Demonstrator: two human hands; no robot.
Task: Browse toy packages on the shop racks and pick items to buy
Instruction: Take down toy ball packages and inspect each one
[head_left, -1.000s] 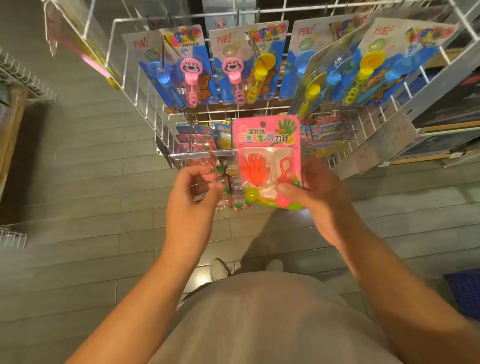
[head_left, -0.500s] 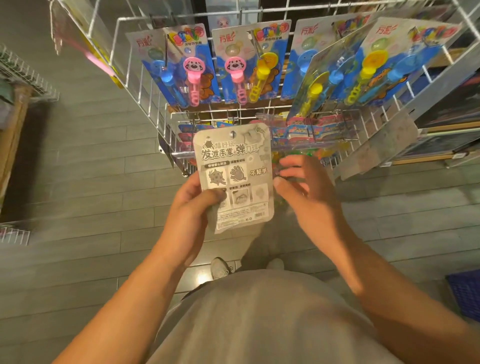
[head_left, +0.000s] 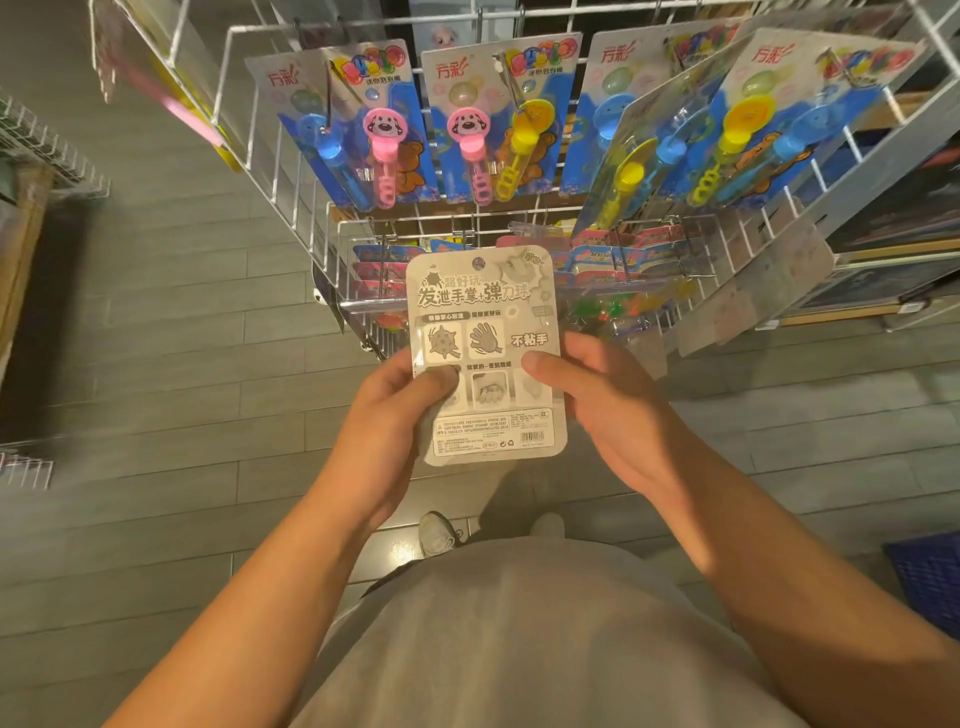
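One toy package (head_left: 485, 358), grey printed back facing up, held in front of the wire rack (head_left: 363, 228). Left hand (head_left: 384, 421) and right hand (head_left: 597, 405) grip its sides, thumbs on the card, fingers curled behind. Four bubble-wand cards (head_left: 363, 124) hang above.

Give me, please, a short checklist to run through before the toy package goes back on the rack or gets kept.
1. Left hand grips the toy package at its left edge: ok.
2. Right hand grips its right edge, thumb on the card: ok.
3. Printed back faces the camera, barcode visible: ok.
4. Toys on its front intact: cannot tell, front faces away.
5. Free hook on the wire rack: cannot tell.
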